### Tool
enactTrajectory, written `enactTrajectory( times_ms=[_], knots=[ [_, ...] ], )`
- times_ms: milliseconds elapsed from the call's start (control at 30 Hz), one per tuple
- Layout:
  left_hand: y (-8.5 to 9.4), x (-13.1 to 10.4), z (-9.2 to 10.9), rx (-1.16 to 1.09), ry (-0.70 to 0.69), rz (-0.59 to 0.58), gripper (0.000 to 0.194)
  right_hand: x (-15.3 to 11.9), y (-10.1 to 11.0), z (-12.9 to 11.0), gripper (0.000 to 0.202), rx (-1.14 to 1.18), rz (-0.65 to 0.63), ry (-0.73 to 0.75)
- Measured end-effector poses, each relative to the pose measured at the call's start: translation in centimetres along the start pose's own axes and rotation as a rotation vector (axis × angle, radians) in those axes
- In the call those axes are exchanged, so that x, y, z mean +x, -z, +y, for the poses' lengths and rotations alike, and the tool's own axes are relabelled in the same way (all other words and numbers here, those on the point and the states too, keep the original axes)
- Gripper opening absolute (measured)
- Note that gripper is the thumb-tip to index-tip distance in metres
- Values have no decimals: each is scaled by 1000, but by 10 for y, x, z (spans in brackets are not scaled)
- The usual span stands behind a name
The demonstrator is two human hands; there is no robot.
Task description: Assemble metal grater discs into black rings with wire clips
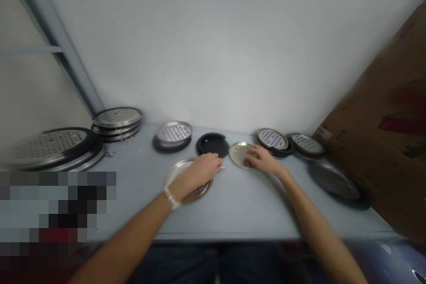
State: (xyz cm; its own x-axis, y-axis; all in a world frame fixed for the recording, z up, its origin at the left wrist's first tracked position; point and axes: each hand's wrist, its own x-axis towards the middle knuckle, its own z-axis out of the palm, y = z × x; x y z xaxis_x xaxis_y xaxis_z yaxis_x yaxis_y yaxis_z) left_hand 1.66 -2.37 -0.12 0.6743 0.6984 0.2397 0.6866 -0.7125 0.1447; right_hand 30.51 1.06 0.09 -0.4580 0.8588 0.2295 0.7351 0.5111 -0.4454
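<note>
1. Far left, we find stacked round, perforated metal plates (117, 116) with dark rims, the nearest blurred
2. Our left hand (209, 166), fingers closed on a thin bright piece (222, 168) too blurred to name, partly hides a shiny round plate (176, 169)
3. Our right hand (262, 159), half curled, covers the right side of a gold-toned disc (238, 153); we cannot tell if it grips
4. Brown cardboard (372, 120), cut off rightward
</note>
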Motion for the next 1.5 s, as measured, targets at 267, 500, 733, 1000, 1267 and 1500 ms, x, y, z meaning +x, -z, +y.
enactTrajectory(
  times_ms=[267, 500, 733, 1000, 1267, 1500],
  knots=[
    [15, 1, 9, -28, 36, -58, 25, -5, 2, 2, 22, 102, 73, -102],
    [12, 3, 5, -9, 40, -84, 25, -5, -2, 0, 17, -23, -8, 13],
    [15, 3, 8, 3, 56, -116, 26, -4, -4, 1, 18, -37, -14, 1],
    [26, 4, 16, -20, 86, -151, 27, -1, -8, 3, 20, -16, 89, -26],
    [25, 4, 15, -13, 80, -153, 28, -1, -13, 2, 19, -31, 124, -22],
    [24, 5, 15, -11, 95, -170, 27, -4, -8, -4, 18, -40, 31, -15]
  ],
)
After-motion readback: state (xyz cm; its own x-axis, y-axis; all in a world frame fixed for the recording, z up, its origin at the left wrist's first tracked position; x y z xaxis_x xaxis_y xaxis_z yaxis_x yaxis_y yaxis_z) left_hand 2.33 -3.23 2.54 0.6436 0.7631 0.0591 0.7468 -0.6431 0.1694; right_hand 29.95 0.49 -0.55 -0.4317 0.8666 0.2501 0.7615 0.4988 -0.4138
